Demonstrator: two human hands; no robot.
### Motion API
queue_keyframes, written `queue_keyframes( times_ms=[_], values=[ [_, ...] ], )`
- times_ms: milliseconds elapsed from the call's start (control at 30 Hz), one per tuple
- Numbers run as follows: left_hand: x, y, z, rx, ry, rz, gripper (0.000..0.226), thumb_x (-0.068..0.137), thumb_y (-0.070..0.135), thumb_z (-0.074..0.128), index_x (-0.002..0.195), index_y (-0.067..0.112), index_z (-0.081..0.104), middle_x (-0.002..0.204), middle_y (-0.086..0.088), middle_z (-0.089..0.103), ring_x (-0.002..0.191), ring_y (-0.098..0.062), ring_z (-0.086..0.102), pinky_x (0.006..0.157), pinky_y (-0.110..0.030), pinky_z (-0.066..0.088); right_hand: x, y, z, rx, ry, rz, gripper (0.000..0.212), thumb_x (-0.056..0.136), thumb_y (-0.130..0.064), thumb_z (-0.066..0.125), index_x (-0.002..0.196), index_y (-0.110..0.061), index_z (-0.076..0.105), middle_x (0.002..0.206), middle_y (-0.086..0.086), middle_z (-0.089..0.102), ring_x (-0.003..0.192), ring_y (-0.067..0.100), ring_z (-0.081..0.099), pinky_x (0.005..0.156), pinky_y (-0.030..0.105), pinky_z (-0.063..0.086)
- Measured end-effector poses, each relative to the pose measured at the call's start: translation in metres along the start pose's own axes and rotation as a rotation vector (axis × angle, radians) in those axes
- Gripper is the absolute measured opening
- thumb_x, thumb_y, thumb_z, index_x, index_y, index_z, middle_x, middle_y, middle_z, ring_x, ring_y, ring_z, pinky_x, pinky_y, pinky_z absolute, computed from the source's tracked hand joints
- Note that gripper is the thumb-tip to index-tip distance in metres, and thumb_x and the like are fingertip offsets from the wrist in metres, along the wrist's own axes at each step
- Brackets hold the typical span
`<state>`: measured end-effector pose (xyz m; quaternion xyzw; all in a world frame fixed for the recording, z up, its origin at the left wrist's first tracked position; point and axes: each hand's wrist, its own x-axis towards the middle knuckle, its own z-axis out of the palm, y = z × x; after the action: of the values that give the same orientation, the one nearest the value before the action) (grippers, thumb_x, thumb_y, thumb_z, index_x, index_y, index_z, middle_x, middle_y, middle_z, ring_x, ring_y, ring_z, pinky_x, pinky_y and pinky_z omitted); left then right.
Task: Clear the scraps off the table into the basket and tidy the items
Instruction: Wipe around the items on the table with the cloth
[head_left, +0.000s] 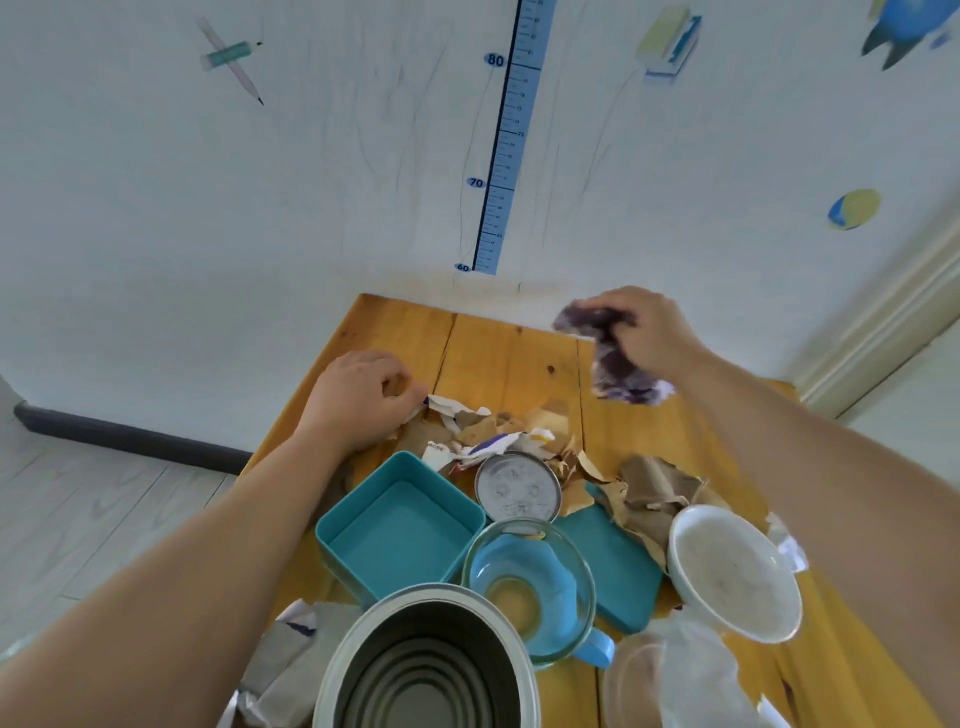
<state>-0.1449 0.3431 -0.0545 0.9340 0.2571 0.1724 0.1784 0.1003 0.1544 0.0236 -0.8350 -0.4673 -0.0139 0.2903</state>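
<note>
Wooden table (509, 353), scraps (498, 441) mid-table (short of far edge), left hand (363, 400) pinching one, right hand (654, 332) clutching cloth (613, 369)

Torn paper scraps (488, 428) lie heaped beside the empty teal basket (359, 488).

- There was one yellow wooden plank table (509, 353).
- There were two bare hands: the left hand (363, 397) and the right hand (652, 338).
- One fuzzy purple-and-white cloth (618, 369).
- One square teal plastic box (400, 540) and one flat teal plastic lid (618, 566).
- One round metal-rimmed dial (518, 488).
- Two bowls: a clear glass bowl (524, 582) and a white ceramic bowl (732, 571).
- One blue plastic cup (597, 649).
- One round steel pot (363, 623).
- One blurred clear plastic tub (675, 675).
- One crumpled grey bag (291, 665).
- The torn brown and white paper scraps (519, 441) lay heaped, too overlapped to count.
</note>
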Motion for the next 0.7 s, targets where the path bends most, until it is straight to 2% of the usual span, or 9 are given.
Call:
queue_keyframes(
  times_ms=[133,267,367,467,600,700],
  values=[
    [0.001,0.000,0.001,0.009,0.026,0.004,0.044,0.087,0.051,0.043,0.109,0.019,0.062,0.119,0.001,0.060,0.114,-0.019,0.048,0.095,-0.036,0.035,-0.011,0.066,-0.027,-0.094,-0.003,0.279,0.052,0.078,0.008,0.042,0.101,-0.030,0.068,0.113,0.004,0.065,0.095,0.014,0.049,0.084,0.025,0.036],
    [0.000,0.001,0.003,0.021,0.040,0.006,0.051,0.086,0.057,0.037,0.109,0.019,0.063,0.119,0.000,0.061,0.114,-0.018,0.048,0.094,-0.036,0.035,-0.016,0.104,-0.019,-0.176,-0.124,0.428,0.052,0.083,0.007,0.037,0.116,-0.026,0.061,0.126,0.009,0.057,0.102,0.025,0.050,0.079,0.029,0.037],
    [-0.001,0.002,0.001,0.009,0.044,-0.004,0.063,0.079,0.064,0.029,0.108,0.020,0.063,0.119,0.001,0.061,0.114,-0.017,0.048,0.094,-0.035,0.035,-0.017,0.105,-0.009,-0.173,-0.171,0.404,0.055,0.082,0.008,0.037,0.121,-0.026,0.058,0.128,0.008,0.056,0.114,0.028,0.049,0.087,0.029,0.036],
    [0.000,0.002,0.000,0.004,0.035,-0.011,0.066,0.078,0.065,0.027,0.110,0.019,0.063,0.123,0.000,0.059,0.117,-0.018,0.047,0.096,-0.036,0.035,-0.025,0.094,-0.006,-0.153,-0.197,0.302,0.054,0.082,0.008,0.039,0.118,-0.025,0.061,0.124,0.004,0.057,0.113,0.022,0.050,0.091,0.029,0.036],
    [-0.001,0.002,0.000,0.005,0.017,-0.015,0.061,0.083,0.063,0.031,0.112,0.019,0.062,0.126,-0.001,0.057,0.120,-0.020,0.046,0.097,-0.039,0.034,-0.044,0.067,0.000,-0.137,-0.282,0.155,0.053,0.083,0.010,0.042,0.116,-0.027,0.061,0.118,-0.001,0.054,0.105,0.012,0.045,0.089,0.023,0.032],
    [-0.002,0.002,-0.001,0.014,-0.002,-0.018,0.056,0.087,0.061,0.033,0.114,0.019,0.061,0.128,-0.002,0.056,0.121,-0.021,0.045,0.099,-0.041,0.034,-0.055,0.046,0.003,-0.107,-0.370,0.081,0.055,0.081,0.013,0.042,0.116,-0.025,0.062,0.122,0.000,0.051,0.110,0.013,0.043,0.095,0.023,0.030]
  ],
)
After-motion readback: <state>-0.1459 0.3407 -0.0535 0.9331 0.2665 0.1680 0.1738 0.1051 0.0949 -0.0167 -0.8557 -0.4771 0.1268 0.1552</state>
